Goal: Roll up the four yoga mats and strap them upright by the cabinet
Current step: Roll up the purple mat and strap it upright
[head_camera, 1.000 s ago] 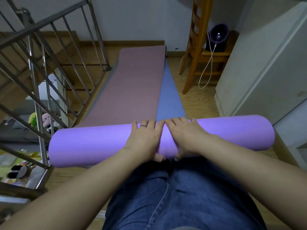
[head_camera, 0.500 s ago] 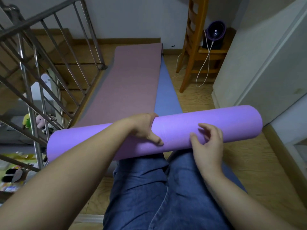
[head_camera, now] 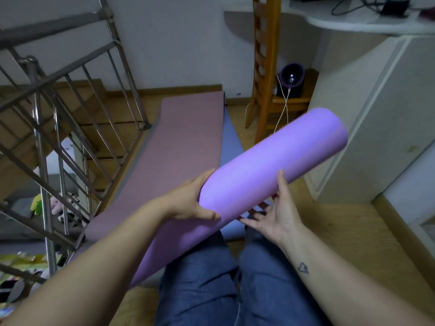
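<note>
The left hand [head_camera: 188, 200] grips the rolled purple mat [head_camera: 261, 172], the right hand [head_camera: 276, 214] props it from below on seemingly straight, spread fingers, its far end tilted up near the white cabinet [head_camera: 381, 118], with the pink mat [head_camera: 188, 142] flat on the floor beyond.

Left hand [head_camera: 188, 201] grips; right hand [head_camera: 275, 215] cradles palm-up.
</note>
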Demonstrator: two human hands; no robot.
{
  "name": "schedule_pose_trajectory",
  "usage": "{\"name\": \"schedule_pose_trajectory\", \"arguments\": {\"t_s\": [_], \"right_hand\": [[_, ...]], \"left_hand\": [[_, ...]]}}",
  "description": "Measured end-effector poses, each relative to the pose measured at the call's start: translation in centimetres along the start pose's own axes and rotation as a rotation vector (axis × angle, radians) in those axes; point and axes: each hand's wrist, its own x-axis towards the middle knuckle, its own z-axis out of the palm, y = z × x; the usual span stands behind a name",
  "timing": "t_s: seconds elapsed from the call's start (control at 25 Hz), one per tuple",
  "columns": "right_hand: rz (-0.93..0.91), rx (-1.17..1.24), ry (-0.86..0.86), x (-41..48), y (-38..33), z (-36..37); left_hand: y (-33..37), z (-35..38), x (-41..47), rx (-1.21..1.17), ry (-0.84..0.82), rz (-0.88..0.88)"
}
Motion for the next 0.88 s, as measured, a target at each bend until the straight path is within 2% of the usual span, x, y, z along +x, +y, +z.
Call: {"name": "schedule_pose_trajectory", "arguments": {"t_s": [0.16,0.24,0.36,0.48,0.6,0.72,0.88], "right_hand": [[-0.102,-0.092,-0.138,0.9,-4.9,3.9],[-0.129,-0.156,-0.223,1.2,-6.9,6.0],[-0.181,-0.274,-0.284,1.9,-9.4,8.2],[-0.180,-0.404,-0.234,2.4,-10.9,8.5],[-0.150,-0.540,-0.156,2.7,-10.7,6.9],[-0.101,-0.531,-0.084,3.8,-9.3,4.6],[-0.078,-0.565,0.083,5.0,-8.2,1.9]], "left_hand": [[3.0,-4.8,1.2,-0.075,0.172,-0.064],[4.9,-7.0,2.2,-0.187,0.299,-0.096],[7.0,-9.3,3.2,-0.371,0.413,-0.036],[7.5,-9.4,3.5,-0.514,0.297,-0.076],[6.7,-6.5,4.4,-0.740,0.206,-0.161],[6.1,-3.7,5.5,-0.894,0.179,-0.179],[6.6,-1.2,5.7,-0.987,0.117,-0.216]]}}
